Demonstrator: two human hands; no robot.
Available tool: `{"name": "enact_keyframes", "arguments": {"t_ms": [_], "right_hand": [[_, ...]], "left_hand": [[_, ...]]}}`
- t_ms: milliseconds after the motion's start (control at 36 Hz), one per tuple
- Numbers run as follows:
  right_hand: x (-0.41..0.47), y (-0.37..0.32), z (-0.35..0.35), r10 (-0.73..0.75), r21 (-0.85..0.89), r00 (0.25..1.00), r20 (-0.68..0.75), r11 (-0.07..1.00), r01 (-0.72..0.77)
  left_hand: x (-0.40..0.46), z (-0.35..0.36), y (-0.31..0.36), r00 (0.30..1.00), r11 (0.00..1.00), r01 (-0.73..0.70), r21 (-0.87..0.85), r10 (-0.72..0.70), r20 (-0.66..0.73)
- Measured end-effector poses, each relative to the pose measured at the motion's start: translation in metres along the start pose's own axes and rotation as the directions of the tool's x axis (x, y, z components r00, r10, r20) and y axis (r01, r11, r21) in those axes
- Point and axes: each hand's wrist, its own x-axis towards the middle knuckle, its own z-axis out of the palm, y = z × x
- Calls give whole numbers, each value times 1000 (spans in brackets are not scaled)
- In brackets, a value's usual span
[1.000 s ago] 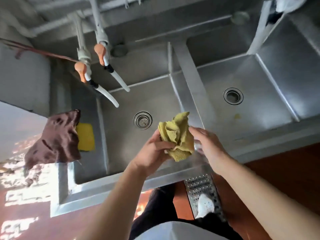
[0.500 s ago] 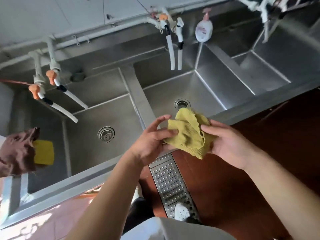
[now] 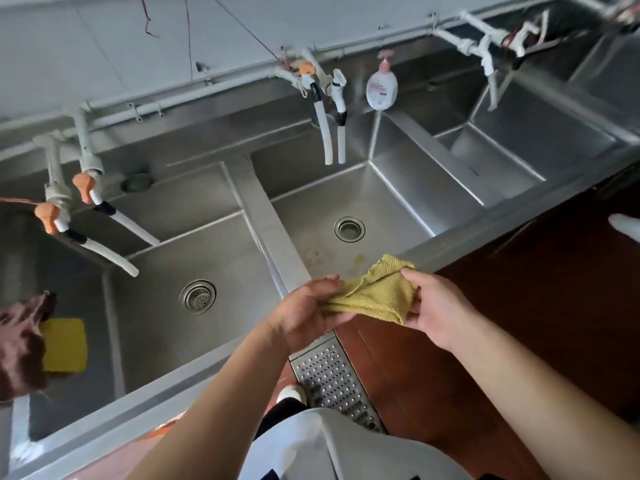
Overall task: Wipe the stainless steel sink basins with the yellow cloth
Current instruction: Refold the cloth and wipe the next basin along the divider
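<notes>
We hold the yellow cloth [image 3: 375, 296] stretched between both hands at frame centre, above the sink's front rim [image 3: 485, 233]: left hand [image 3: 308, 313] and right hand [image 3: 440, 311] each pinch an edge. We judge it folding before wiping; next, lower it into the stained middle basin [image 3: 346, 199].

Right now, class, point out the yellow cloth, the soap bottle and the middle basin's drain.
yellow cloth [image 3: 377, 294]: head view, its middle.
soap bottle [image 3: 381, 89]: head view, its body.
middle basin's drain [image 3: 349, 229]: head view, its opening.

Three basins [image 3: 194, 265]; two drains [image 3: 197, 295]; two hands [image 3: 304, 313]; one yellow cloth [image 3: 377, 292].
</notes>
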Motion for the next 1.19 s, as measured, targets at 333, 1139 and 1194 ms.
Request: {"name": "enact_keyframes", "arguments": {"t_ms": [333,1139,1194], "right_hand": [[14,52,32,372,182,895,-245,925,-334],[22,151,99,-121,-242,934,-337,969,38],[14,152,96,-239,-453,952,-194,882,129]], "left_hand": [[10,-39,-15,952,945,281,-166,-297,-77],[4,-146,-8,942,448,-224,865,326,75],[2,-151,-4,961,416,-193,888,265,85]]}}
